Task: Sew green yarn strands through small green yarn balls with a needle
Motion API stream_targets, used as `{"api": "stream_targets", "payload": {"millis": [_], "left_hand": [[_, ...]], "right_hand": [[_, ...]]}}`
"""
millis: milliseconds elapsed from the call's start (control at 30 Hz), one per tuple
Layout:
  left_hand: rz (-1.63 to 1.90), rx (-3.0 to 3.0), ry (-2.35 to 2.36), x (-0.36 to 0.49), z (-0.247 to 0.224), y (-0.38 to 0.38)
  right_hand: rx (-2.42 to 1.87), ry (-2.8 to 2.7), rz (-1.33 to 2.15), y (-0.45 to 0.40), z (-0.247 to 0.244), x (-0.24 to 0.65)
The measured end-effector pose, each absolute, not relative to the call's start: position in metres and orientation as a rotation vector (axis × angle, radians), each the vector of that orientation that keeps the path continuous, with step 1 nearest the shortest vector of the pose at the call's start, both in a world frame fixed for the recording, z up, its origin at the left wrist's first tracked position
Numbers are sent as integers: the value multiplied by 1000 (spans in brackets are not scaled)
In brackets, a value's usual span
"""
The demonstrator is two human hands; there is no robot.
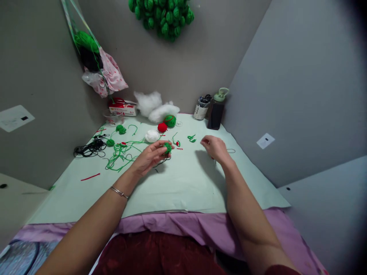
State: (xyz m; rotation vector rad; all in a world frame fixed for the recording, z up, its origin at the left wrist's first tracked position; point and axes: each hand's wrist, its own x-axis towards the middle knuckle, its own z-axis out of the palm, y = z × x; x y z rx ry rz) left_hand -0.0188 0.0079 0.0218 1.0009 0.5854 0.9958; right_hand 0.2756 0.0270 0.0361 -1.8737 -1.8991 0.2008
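My left hand is closed around a small green yarn ball, held between thumb and fingers above the table. Dark strands of yarn hang below it. To the right, my right hand is raised with thumb and fingertips pinched together. Whatever it pinches, if anything, is too fine to make out. A small red and metal item shows partly beneath that hand, mostly hidden. Just beyond my left hand lie a white yarn ball and a small red and green yarn piece.
Tangled green yarn and black cord spread over the left side. White stuffing, a red ball, a pen cup and a dark bottle stand at the back. Walls enclose the table; a bag hangs left.
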Motion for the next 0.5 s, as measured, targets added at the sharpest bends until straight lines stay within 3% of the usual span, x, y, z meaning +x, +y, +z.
{"api": "stream_targets", "payload": {"millis": [200, 500], "left_hand": [[958, 1033, 681, -9, 10, 7], [878, 1054, 711, -9, 8, 8]], "right_hand": [[-1036, -1774, 960, 7, 41, 206], [-940, -1362, 1043, 16, 40, 203]]}}
